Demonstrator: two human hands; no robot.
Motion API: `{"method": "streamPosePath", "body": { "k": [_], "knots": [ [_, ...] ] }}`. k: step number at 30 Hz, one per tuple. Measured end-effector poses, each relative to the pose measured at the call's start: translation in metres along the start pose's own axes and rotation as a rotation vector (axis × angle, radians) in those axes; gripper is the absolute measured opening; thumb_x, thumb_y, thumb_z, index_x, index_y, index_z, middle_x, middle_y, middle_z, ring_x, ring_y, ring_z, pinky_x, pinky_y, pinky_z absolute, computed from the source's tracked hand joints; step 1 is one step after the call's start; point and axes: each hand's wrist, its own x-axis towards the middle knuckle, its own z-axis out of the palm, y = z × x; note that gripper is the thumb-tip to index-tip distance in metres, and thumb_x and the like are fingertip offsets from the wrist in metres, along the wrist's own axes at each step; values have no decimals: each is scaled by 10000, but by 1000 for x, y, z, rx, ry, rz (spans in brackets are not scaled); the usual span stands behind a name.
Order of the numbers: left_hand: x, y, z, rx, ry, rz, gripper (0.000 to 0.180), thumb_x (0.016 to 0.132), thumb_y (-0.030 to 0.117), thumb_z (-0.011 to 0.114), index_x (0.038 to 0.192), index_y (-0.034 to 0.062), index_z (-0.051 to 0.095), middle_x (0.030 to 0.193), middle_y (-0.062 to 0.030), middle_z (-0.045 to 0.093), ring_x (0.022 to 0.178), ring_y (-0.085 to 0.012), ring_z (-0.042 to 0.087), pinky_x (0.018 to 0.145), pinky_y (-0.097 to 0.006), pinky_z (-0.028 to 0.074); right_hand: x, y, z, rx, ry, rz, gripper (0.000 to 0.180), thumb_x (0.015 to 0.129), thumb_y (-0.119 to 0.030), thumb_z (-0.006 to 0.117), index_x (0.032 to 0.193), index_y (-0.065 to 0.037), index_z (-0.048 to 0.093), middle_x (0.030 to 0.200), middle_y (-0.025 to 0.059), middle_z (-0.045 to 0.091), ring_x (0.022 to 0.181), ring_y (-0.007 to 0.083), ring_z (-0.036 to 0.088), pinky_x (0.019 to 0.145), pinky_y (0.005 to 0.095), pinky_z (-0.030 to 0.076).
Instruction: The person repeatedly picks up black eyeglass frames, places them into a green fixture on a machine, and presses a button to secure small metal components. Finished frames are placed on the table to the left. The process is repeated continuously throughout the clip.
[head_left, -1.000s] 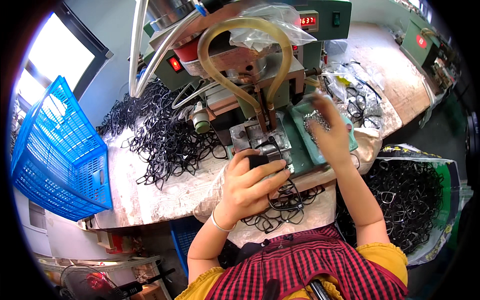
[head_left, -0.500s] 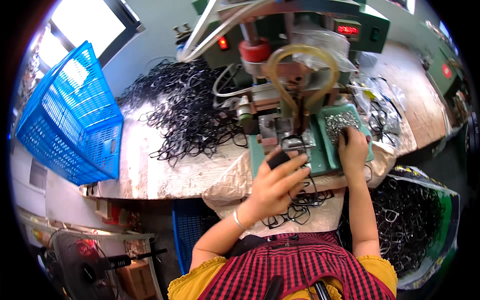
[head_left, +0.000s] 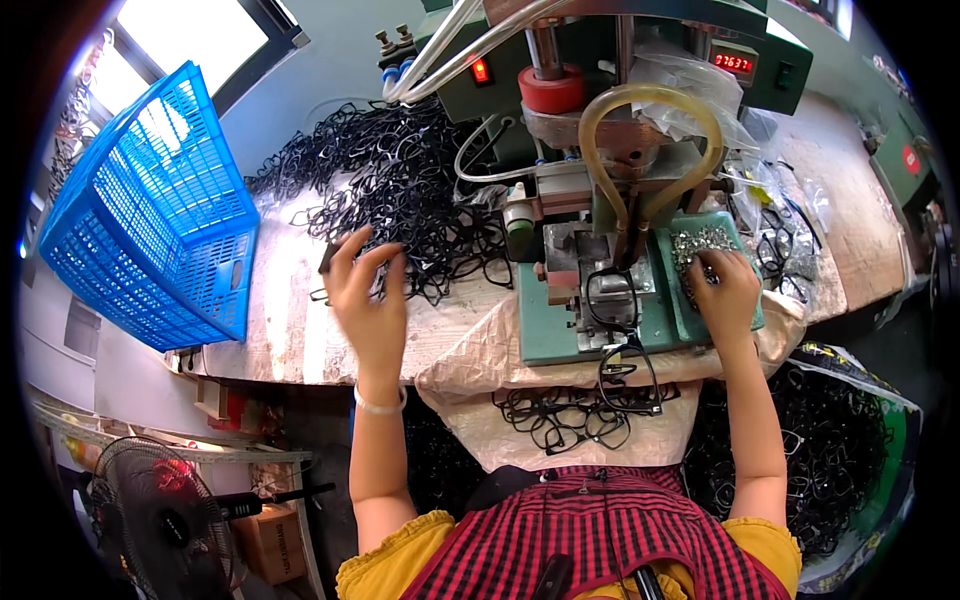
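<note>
My left hand [head_left: 372, 300] hovers at the near edge of a heap of black eyeglass frames [head_left: 405, 190], its fingers apart and nothing seen in them. A black cover wraps one of its fingertips. My right hand [head_left: 728, 292] dips into a green tray [head_left: 690, 325] of small shiny metal parts [head_left: 705, 240]. Its thumb and fingers are pinched together, and what lies between them is too small to make out. A black eyeglass frame [head_left: 632, 408] sits at the press fixture [head_left: 612, 322] with its lower part hanging over the front edge, touched by neither hand.
The green press [head_left: 553, 92], with a curved yellowish tube [head_left: 712, 125], rises above the fixture. Several frames [head_left: 570, 425] lie on brown paper by my lap. At left stands a blue basket [head_left: 170, 215]; a sack of frames [head_left: 820, 460] is at lower right, a fan [head_left: 160, 515] at lower left.
My left hand has left the fixture and swung left to the heap, leaving the eyeglass frame at the press. The right hand stays in the tray of metal parts. The whole view has shifted slightly.
</note>
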Motion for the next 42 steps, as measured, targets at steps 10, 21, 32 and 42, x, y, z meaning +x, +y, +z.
{"method": "streamPosePath", "body": {
  "k": [10,21,32,42],
  "knots": [
    [-10,-93,141,138,-234,-12,387,720,183,828,1090,137,722,1566,-159,377,1246,-417,491,1047,-470,389,-34,13,-17,236,70,324,116,800,-81,743,901,-25,747,855,108,727,804,241,695,768,334,523],
    [-31,-50,89,47,-566,189,235,891,216,677,1099,142,758,1564,-261,339,1417,-469,339,1126,-481,316,11,-67,-29,735,-25,124,243,814,13,699,1055,12,671,964,90,709,886,183,682,809,309,521],
    [11,100,30,-1041,107,228,314,1055,268,505,1063,-30,603,984,-162,605,655,-185,632,572,-251,513,8,-96,3,1243,-81,451,460,841,-11,705,1266,20,533,1043,88,708,974,124,648,961,255,448],
    [-5,120,43,-998,-64,289,69,884,81,671,906,21,698,911,-151,746,822,-239,701,704,-319,511,11,-98,-35,924,-207,284,408,848,-60,664,1251,-38,604,1242,171,649,1124,275,647,992,358,468]
  ]
}}
